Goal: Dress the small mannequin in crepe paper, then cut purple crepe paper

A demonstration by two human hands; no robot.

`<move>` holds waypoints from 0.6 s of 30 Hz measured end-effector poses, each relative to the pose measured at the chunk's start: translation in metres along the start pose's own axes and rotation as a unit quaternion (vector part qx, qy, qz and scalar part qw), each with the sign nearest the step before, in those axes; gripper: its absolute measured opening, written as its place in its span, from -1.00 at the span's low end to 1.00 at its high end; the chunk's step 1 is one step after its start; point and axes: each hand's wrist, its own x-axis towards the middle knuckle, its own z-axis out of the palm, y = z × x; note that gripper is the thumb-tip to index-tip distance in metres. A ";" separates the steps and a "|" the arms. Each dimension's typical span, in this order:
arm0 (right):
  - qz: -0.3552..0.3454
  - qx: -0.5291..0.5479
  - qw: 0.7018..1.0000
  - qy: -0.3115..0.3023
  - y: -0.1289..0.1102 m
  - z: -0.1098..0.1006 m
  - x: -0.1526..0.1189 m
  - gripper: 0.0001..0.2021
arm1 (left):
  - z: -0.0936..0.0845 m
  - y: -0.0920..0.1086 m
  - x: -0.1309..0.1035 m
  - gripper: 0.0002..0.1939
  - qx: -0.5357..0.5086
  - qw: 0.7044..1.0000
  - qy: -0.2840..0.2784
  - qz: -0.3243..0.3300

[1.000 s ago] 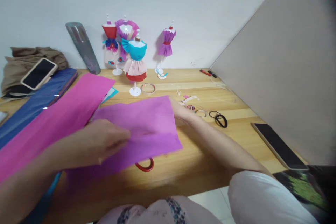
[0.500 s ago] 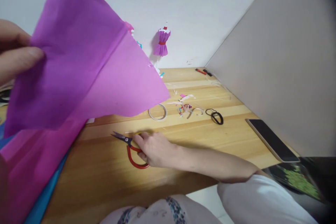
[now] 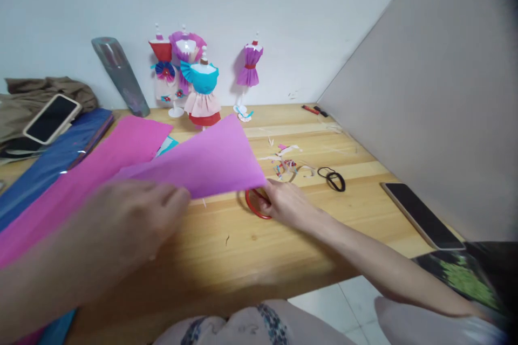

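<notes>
A purple sheet of crepe-like paper (image 3: pixel 214 161) is held low over the table, its near edge pinched by my left hand (image 3: pixel 137 215), which is smeared by motion. My right hand (image 3: pixel 287 202) is closed at the sheet's right corner, with the red-handled scissors (image 3: pixel 250 206) in its grip. One red handle loop shows below the paper; the blades are hidden. Whether the right fingers also grip the corner I cannot tell. Beneath and behind my left hand lies a magenta sheet (image 3: pixel 133 143), with a bit of blue-green paper (image 3: pixel 169 144) beside it.
Dress-form figures in paper clothes (image 3: pixel 204 83) stand at the back, one purple-dressed (image 3: pixel 251 67). Scraps (image 3: pixel 288 164), a black hair tie (image 3: pixel 335 179) and a phone (image 3: pixel 421 215) lie right. Left are another phone (image 3: pixel 52 118), a blue case (image 3: pixel 60 153) and a leaning bottle (image 3: pixel 121 75).
My left hand has brought the purple paper down from upper left to low over the table. My right hand has carried the scissors up and right to the paper's corner.
</notes>
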 end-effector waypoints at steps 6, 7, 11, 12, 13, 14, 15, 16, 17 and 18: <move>0.050 -0.028 0.998 0.003 0.019 0.005 0.020 -0.78 | 0.012 0.063 0.075 -0.76 0.023 0.986 -0.134 0.096; 0.046 -0.034 0.998 0.001 0.022 0.006 0.022 -0.79 | 0.016 0.063 0.077 -0.79 0.011 0.987 -0.137 0.087; 0.019 -0.032 0.999 0.000 0.032 0.009 0.022 -0.81 | 0.013 0.036 0.075 -0.80 -0.013 0.995 -0.098 -0.027; 0.016 -0.035 0.999 0.009 0.033 0.009 0.021 -0.80 | 0.007 0.027 0.073 -0.79 -0.019 0.995 -0.076 -0.058; 0.012 -0.039 0.999 0.024 0.034 0.010 0.020 -0.79 | 0.000 0.018 0.072 -0.77 -0.029 0.995 -0.038 -0.085; 0.003 -0.042 0.998 0.040 0.034 0.010 0.018 -0.78 | -0.007 0.010 0.070 -0.74 -0.040 0.993 0.006 -0.110; -0.016 -0.041 0.997 0.057 0.032 0.011 0.017 -0.77 | -0.013 0.003 0.069 -0.72 -0.050 0.990 0.046 -0.126; -0.049 -0.032 0.996 0.070 0.028 0.012 0.016 -0.75 | -0.019 -0.003 0.068 -0.71 -0.055 0.985 0.086 -0.138; -0.096 -0.015 0.992 0.078 0.024 0.015 0.015 -0.74 | -0.023 -0.008 0.067 -0.71 -0.053 0.981 0.123 -0.143; -0.152 0.007 0.985 0.080 0.017 0.017 0.015 -0.72 | -0.026 -0.012 0.066 -0.70 -0.045 0.976 0.154 -0.146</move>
